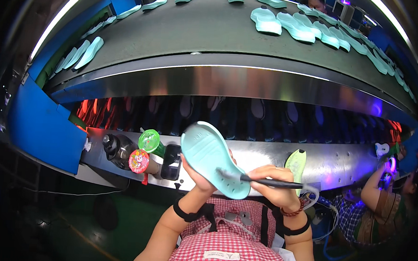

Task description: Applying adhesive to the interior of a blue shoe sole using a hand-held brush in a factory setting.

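Observation:
My left hand (pixel 198 175) holds a pale turquoise shoe sole (pixel 207 154) from beneath, tilted up in front of my chest. My right hand (pixel 274 183) grips a dark brush (pixel 263 181) whose bristle tip touches the lower part of the sole. A red-and-white checked apron (pixel 231 245) covers my front below both hands. Each wrist carries a black band, and the right one also a bead bracelet.
A dark conveyor belt (pixel 200 31) curves above, carrying several turquoise soles (pixel 295 26). On the metal ledge (pixel 339 161) stand a green-lidded cup (pixel 150 141), a red-lidded bottle (pixel 139 161), a dark bottle (pixel 116 149), a black phone (pixel 171 161) and a yellow-green sole (pixel 296 163). Another person (pixel 380 205) works at right.

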A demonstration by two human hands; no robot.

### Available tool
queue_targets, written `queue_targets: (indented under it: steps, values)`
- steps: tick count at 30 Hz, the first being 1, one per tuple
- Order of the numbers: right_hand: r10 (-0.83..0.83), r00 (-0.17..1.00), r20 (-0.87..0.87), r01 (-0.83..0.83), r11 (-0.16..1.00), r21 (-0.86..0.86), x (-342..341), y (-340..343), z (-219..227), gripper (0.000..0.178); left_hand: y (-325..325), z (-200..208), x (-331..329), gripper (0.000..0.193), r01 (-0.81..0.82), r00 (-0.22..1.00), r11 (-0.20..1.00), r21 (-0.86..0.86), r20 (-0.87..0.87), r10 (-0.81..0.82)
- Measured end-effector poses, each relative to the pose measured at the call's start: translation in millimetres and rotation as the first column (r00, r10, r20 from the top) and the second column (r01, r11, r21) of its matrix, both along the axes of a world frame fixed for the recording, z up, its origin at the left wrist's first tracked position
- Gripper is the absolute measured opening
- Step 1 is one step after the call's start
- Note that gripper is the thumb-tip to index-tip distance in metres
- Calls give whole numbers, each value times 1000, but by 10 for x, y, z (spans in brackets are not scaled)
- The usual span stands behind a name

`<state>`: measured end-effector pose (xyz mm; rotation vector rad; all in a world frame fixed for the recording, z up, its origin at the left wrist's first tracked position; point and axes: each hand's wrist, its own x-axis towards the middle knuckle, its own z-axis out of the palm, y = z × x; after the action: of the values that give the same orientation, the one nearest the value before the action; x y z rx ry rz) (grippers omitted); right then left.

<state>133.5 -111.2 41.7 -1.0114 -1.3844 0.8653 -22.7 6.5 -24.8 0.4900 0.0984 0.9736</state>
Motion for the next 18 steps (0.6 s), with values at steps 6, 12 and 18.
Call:
queue_targets:
  steps: [6, 12, 18]
  values:
    - [122, 992, -2, -121, 984, 131, -5, -64, -15, 21, 86, 158, -32, 100, -204, 979, 978, 30, 3, 204]
    - [236, 969, 78, -245, 961, 129, 16, -96, -57, 21, 79, 209, -71, 99, -204, 978, 979, 2, 46, 204]
    - [80, 990, 115, -77, 997, -32, 23, -141, -66, 22, 86, 221, -94, 98, -191, 982, 981, 15, 7, 191]
